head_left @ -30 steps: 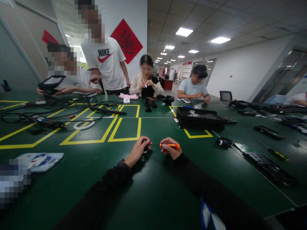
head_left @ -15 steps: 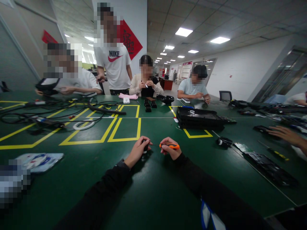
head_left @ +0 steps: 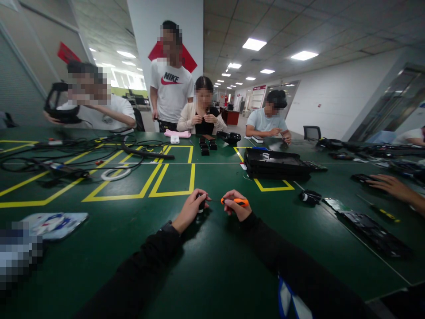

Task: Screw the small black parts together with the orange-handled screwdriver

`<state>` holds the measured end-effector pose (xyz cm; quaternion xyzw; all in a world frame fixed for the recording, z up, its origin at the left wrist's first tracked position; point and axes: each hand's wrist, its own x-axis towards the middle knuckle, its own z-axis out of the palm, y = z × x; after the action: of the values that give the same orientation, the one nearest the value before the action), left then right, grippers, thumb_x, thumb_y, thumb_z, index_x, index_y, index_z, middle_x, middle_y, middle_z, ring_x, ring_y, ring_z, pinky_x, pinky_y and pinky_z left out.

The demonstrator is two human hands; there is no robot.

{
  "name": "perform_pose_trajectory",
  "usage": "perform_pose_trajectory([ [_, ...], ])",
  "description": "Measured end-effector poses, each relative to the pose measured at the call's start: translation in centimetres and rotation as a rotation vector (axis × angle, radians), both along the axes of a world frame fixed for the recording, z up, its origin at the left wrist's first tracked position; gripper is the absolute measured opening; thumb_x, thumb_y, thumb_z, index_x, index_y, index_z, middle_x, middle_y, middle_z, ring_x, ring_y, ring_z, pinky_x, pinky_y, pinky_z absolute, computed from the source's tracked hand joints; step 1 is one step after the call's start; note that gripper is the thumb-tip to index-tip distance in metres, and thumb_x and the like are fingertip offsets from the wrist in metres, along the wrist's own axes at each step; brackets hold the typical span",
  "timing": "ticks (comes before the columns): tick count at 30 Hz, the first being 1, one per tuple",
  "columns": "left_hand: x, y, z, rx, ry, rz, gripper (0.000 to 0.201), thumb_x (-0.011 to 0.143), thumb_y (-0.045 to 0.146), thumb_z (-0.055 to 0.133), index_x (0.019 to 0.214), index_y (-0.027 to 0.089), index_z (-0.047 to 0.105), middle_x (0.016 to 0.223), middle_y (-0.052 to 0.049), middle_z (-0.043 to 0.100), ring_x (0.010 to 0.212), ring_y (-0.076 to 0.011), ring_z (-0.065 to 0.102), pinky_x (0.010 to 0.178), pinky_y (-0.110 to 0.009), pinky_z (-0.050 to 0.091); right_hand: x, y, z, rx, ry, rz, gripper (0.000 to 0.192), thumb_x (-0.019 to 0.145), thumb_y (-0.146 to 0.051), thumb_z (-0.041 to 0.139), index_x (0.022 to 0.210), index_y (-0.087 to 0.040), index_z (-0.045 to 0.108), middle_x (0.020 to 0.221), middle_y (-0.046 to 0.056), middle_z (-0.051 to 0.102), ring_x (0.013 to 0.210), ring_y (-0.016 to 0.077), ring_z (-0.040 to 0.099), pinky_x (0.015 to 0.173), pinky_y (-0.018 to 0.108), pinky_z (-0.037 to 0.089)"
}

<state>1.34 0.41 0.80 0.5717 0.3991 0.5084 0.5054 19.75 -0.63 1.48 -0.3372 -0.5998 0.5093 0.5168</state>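
Observation:
Just above the green table, my right hand is closed round the orange and black handle of a screwdriver. Its thin shaft points left, toward my left hand. The fingers of that hand are closed on a small black object with a pale lower end, held upright; what kind of thing it is I cannot make out. The shaft's tip lies close to the black object, and whether it touches is too small to tell.
A stack of black trays stands beyond my right hand. Cables sprawl at the back left. On the right lie a black casing, a yellow and black screwdriver and a co-worker's hand. Several people sit or stand across the table.
Both my hands stay nearly where they were, with the same things in them. Across the table, the standing person has shifted right, and the person at left has raised the black headset.

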Motion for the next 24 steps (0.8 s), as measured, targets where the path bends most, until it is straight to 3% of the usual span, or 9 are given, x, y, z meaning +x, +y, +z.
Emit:
perform_pose_trajectory([
  [3, 0.01, 0.03, 0.01, -0.005, -0.011, -0.009, 0.026, 0.075, 0.041, 0.049, 0.084, 0.018, 0.049, 0.078, -0.001, 0.06, 0.059, -0.0111, 0.057, 0.058, -0.023, 0.043, 0.12, -0.15, 0.2, 0.106, -0.037, 0.019, 0.014, 0.062, -0.024, 0.063, 0.072, -0.015, 0.057, 0.064, 0.0, 0.055, 0.046, 0.0068, 0.046, 0.042, 0.02, 0.037],
  [6, -0.05, 0.04, 0.02, 0.0, -0.021, -0.023, 0.025, 0.076, 0.041, 0.048, 0.084, 0.017, 0.048, 0.078, -0.001, 0.06, 0.06, -0.0108, 0.057, 0.058, -0.022, 0.042, 0.11, -0.42, 0.35, 0.165, -0.092, 0.043, 0.015, 0.067, -0.028, 0.059, 0.074, -0.014, 0.061, 0.066, 0.001, 0.055, 0.05, 0.0072, 0.047, 0.045, 0.02, 0.038],
  [10, -0.13, 0.11, -0.08, 0.006, -0.018, -0.024, 0.023, 0.077, 0.039, 0.047, 0.085, 0.017, 0.047, 0.079, -0.001, 0.06, 0.061, -0.0106, 0.057, 0.059, -0.022, 0.042, -0.13, -0.52, 0.27, 0.064, -0.047, 0.022, 0.022, 0.075, -0.032, 0.05, 0.089, -0.016, 0.057, 0.057, -0.002, 0.053, 0.046, 0.0077, 0.047, 0.041, 0.019, 0.036],
  [13, -0.16, 0.13, -0.19, 0.0, -0.022, -0.029, 0.023, 0.078, 0.039, 0.047, 0.086, 0.018, 0.047, 0.08, -0.001, 0.059, 0.061, -0.0109, 0.057, 0.059, -0.023, 0.042, -0.16, -0.36, 0.18, 0.028, -0.011, -0.003, 0.016, 0.07, -0.027, 0.056, 0.082, -0.017, 0.054, 0.057, -0.003, 0.054, 0.045, 0.0081, 0.048, 0.04, 0.019, 0.036],
  [17, -0.2, 0.12, -0.24, 0.004, -0.036, -0.038, 0.023, 0.077, 0.039, 0.047, 0.086, 0.018, 0.047, 0.08, -0.001, 0.059, 0.061, -0.0112, 0.057, 0.06, -0.024, 0.043, 0.06, -0.14, 0.08, 0.126, -0.041, 0.019, 0.013, 0.062, -0.02, 0.061, 0.073, -0.015, 0.057, 0.064, -0.001, 0.055, 0.046, 0.0064, 0.045, 0.043, 0.019, 0.037],
  [24, -0.21, 0.33, -0.45, 0.011, -0.017, -0.02, 0.023, 0.078, 0.039, 0.046, 0.086, 0.018, 0.048, 0.08, -0.001, 0.059, 0.061, -0.011, 0.057, 0.06, -0.023, 0.043, 0.08, 0.41, -0.55, -0.032, 0.0, 0.021, 0.024, 0.076, -0.034, 0.048, 0.09, -0.016, 0.055, 0.057, -0.001, 0.056, 0.043, 0.0073, 0.048, 0.04, 0.018, 0.034],
])
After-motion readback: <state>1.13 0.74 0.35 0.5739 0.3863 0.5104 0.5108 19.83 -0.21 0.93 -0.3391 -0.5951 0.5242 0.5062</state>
